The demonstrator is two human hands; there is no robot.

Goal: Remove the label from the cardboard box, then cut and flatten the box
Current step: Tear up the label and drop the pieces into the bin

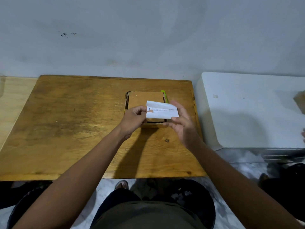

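A small brown cardboard box (pixel 145 98) sits on the wooden table (pixel 66 126), toward its far right. A white paper label (pixel 162 112), folded over on itself, is held in the air just above the box's near edge. My left hand (pixel 133 119) pinches the label's left end between thumb and fingers. My right hand (pixel 183 123) is at the label's right end, fingers loosely spread with the fingertips touching the paper. A thin green object (pixel 165 95) pokes out along the box's right side.
A white appliance or cabinet top (pixel 247 109) stands right of the table, with a brown item (pixel 300 100) at the frame's right edge. A pale wall (pixel 148 38) runs behind. My legs and a marbled floor (pixel 239 171) show below the table's near edge.
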